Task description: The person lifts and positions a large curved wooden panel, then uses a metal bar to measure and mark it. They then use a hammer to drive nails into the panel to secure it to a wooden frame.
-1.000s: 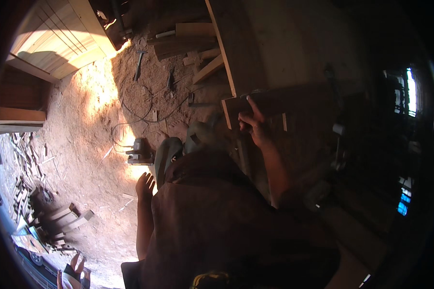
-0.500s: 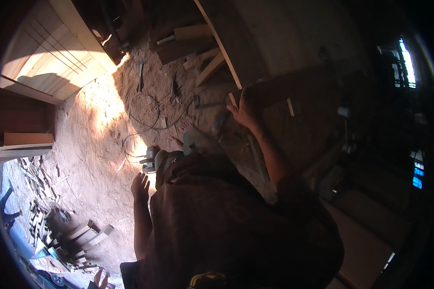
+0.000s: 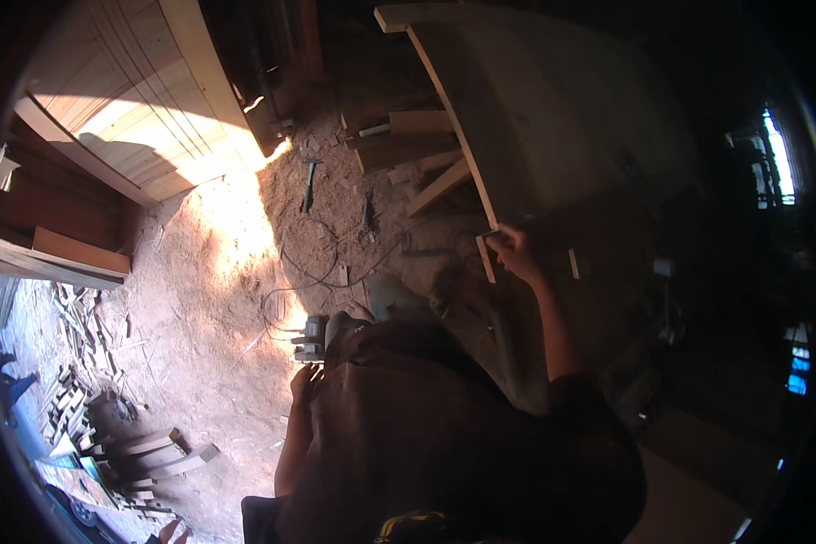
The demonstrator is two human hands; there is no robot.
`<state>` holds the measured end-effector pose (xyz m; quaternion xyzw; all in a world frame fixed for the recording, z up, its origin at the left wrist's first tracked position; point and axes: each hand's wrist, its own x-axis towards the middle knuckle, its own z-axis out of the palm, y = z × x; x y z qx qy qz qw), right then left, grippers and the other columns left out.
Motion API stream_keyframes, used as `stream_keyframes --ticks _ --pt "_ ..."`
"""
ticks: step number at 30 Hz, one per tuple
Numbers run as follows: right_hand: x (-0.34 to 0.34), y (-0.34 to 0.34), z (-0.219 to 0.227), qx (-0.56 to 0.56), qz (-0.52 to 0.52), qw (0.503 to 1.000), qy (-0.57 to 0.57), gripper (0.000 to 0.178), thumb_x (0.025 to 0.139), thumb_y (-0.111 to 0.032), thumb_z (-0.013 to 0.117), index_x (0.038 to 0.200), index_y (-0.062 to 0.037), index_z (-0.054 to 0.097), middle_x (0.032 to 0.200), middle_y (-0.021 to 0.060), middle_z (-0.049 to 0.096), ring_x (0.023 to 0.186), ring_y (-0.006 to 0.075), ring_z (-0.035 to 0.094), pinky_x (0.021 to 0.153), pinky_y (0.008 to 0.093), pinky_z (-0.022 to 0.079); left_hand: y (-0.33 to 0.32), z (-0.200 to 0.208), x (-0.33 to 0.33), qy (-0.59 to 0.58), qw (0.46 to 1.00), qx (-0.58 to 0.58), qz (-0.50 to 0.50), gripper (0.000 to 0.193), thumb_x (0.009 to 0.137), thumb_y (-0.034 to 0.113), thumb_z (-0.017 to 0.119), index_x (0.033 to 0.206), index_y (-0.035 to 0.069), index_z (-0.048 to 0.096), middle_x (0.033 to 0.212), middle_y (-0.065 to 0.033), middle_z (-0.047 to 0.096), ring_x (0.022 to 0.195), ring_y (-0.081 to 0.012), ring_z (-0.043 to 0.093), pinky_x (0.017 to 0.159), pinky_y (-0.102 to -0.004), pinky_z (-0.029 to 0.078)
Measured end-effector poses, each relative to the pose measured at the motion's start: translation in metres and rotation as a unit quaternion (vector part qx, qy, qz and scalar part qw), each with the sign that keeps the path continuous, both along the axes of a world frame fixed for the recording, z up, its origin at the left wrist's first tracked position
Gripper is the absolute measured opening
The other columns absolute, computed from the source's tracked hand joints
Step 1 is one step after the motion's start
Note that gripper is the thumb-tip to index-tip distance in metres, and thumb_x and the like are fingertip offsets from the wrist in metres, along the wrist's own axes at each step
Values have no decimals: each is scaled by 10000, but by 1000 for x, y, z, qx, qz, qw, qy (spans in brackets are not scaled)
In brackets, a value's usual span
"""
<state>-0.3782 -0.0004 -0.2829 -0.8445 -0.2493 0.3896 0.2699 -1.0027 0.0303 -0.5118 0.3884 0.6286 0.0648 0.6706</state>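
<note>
My left hand is low beside my left leg, its partly shadowed fingers apart and just at the near end of a corded power tool. Whether the fingertips touch the tool I cannot tell. My right hand is at the near corner of a large wooden panel, its fingers bent inward and closed. Shadow hides what lies between them. A short pale wood strip stands right beside these fingers.
A hammer and a dark hand tool lie on the dusty ground, near a looping cable. Wood offcuts are stacked beside the panel. At left stand a planked board and scattered scrap wood.
My left hand has come up beside the power tool. My right hand's fingers, earlier laid over the panel's corner, are now bent in at it. The whole view has shifted.
</note>
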Motion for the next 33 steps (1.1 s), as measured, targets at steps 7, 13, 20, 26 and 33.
stream_keyframes --ticks 7,13,20,26,33 --pt "-13 10 -22 -38 131 957 -257 716 966 -493 698 1407 41 519 1085 187 679 941 189 674 786 344 531 74 27 40 -76 963 -115 231 436 991 283 655 1356 54 591 1274 -121 682 1156 -269 667 940 -432 553" --pt "-11 96 52 -46 67 989 124 539 1003 -448 665 1300 1 655 930 81 709 793 93 668 675 277 529 144 55 87 -80 950 -131 273 442 1024 266 596 1406 46 564 1362 -132 648 1187 -284 662 959 -441 554" --pt "-21 192 4 46 125 989 68 461 978 -352 687 1294 -16 679 1068 174 753 945 199 731 798 347 565 204 88 121 217 937 175 -211 391 1023 336 619 1259 33 689 1334 -158 682 1227 -289 656 1024 -417 521" --pt "-28 223 -39 112 205 972 -38 421 987 -264 708 1332 -30 652 948 69 728 763 112 650 689 307 535 271 107 139 211 929 225 -205 378 1039 338 598 1218 25 710 1312 -178 687 1251 -297 641 1073 -398 495" --pt "-44 228 -48 184 64 980 -39 377 953 -348 735 1177 -45 726 1190 200 718 1132 334 688 963 447 541 421 118 163 -105 962 -7 254 463 1028 277 601 1403 9 567 1389 -158 630 1228 -333 648 1025 -467 530"
